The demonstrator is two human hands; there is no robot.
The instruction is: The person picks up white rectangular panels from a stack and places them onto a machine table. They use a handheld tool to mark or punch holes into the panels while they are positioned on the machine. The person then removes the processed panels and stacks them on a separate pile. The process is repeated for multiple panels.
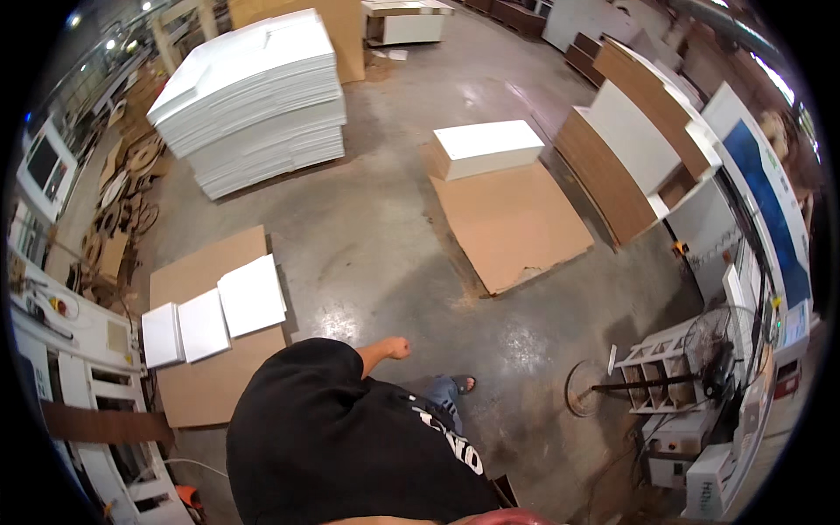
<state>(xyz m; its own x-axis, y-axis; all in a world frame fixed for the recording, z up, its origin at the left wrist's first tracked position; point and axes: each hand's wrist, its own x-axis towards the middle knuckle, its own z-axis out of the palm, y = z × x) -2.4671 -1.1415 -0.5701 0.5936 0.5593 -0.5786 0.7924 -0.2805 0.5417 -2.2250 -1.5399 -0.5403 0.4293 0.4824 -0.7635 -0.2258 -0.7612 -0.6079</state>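
My left hand hangs out past the black sleeve, its fingers curled closed, with nothing showing in them. It is over the grey concrete floor and touches nothing. To its left, white panels lie in a row of small stacks on a brown cardboard sheet. My right hand is out of view. Below my hand, a leg in jeans and a sandalled foot show beside my black shirt.
A tall stack of white panels stands at the far left. Ahead, a white-topped stack sits on a cardboard sheet. Brown and white panel stacks stand farther right. A pedestal fan and machines line the right; another machine borders the left.
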